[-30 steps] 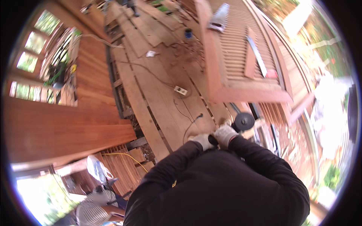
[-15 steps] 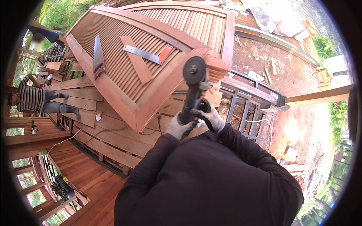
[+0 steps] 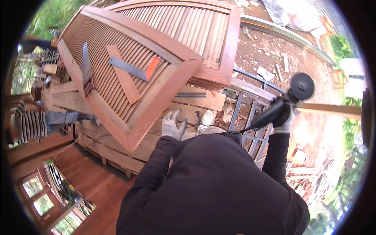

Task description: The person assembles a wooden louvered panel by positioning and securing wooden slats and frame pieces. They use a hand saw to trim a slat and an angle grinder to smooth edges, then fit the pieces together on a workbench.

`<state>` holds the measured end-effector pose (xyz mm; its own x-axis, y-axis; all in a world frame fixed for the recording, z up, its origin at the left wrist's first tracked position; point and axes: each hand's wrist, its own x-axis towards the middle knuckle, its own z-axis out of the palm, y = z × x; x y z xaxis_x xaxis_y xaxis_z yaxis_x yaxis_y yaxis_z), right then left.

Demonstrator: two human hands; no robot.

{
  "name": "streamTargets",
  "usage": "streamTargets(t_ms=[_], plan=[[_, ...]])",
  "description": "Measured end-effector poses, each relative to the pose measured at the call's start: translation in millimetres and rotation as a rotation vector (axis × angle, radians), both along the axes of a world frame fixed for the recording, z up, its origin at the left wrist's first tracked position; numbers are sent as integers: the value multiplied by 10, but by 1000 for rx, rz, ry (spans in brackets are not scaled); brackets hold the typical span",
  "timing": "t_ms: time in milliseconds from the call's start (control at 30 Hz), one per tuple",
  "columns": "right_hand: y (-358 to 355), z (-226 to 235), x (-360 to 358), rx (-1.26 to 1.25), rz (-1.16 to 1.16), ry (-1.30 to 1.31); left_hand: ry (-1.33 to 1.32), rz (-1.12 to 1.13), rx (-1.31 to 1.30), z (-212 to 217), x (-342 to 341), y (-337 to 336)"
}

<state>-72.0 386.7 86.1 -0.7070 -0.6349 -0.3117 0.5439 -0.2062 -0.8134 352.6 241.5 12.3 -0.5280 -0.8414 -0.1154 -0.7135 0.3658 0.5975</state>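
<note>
My right hand [image 3: 286, 120], in a pale glove with dark fingers, grips a black angle grinder [image 3: 270, 113] out to the right. The grinder's dark disc [image 3: 302, 86] points up and away, apart from any wood. A black cord runs from its rear toward my front. My left hand [image 3: 173, 124], gloved alike, is open with its fingers apart and seems to hold nothing. It is nearest to the front corner of a louvred wooden panel [image 3: 160, 98]. On that panel lie a handsaw [image 3: 87, 66], a loose wooden strip [image 3: 124, 76] and a square with an orange stock [image 3: 152, 67].
A second louvred panel [image 3: 231, 51] lies behind the first. Wooden planks [image 3: 113, 145] run below, beside a dark metal frame [image 3: 252, 105]. My shoe [image 3: 206, 118] stands near the cord. At left is a person in a striped shirt [image 3: 31, 121]. Wood scraps litter the dirt at right.
The grinder has swung from in front of me to the far right, in my right hand alone. My left hand has let go of it and moved slightly left.
</note>
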Motion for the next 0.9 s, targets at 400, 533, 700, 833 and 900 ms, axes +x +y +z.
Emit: streamTargets(t_ms=[400, 533, 700, 833, 900], plan=[[-25, 590, -1331, 155, -119, 348, -295, 392, -177, 135, -601, -968], [-529, 718, -1188, 213, -53, 478, -392, 331, -203, -161, -644, -964], [-1241, 613, -1333, 308, 221, 570, -396, 410, -288, -319, -788, -1058], [-1792, 603, -1099, 319, 286, 614, -392, 403, -237, -227, -865, -1152], [-1972, 648, -980, 289, 351, 534, -402, 414, -233, -264, -867, -1123]])
